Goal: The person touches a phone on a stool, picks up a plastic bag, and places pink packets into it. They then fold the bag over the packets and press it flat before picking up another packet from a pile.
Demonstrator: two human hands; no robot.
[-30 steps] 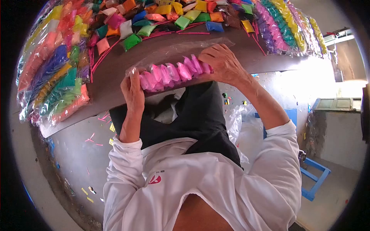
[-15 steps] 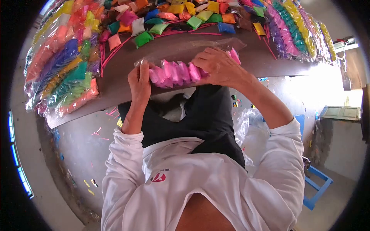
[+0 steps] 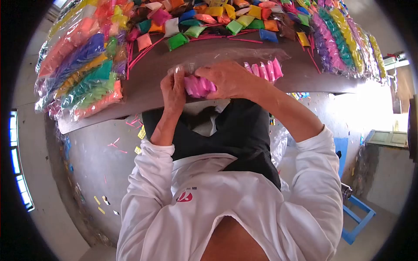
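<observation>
A long clear plastic bag of pink packets (image 3: 198,87) lies across the front of the dark table (image 3: 148,89). My left hand (image 3: 173,89) grips the bag's left end, thumb and fingers pressed together. Over the middle of the bag, my right hand (image 3: 226,79) is curled round it, covering some packets. More pink packets (image 3: 266,70) stand in a row inside the bag, to the right of my right hand.
Filled bags of colourful packets (image 3: 82,65) are piled on the table's left. Loose packets (image 3: 209,18) and pink sticks (image 3: 146,53) lie at the back. More filled bags (image 3: 337,39) lie at right. A blue stool (image 3: 359,217) stands on the floor.
My right hand has moved left along the bag, closer to my left hand. More packets now show to its right. The whole view has shifted slightly.
</observation>
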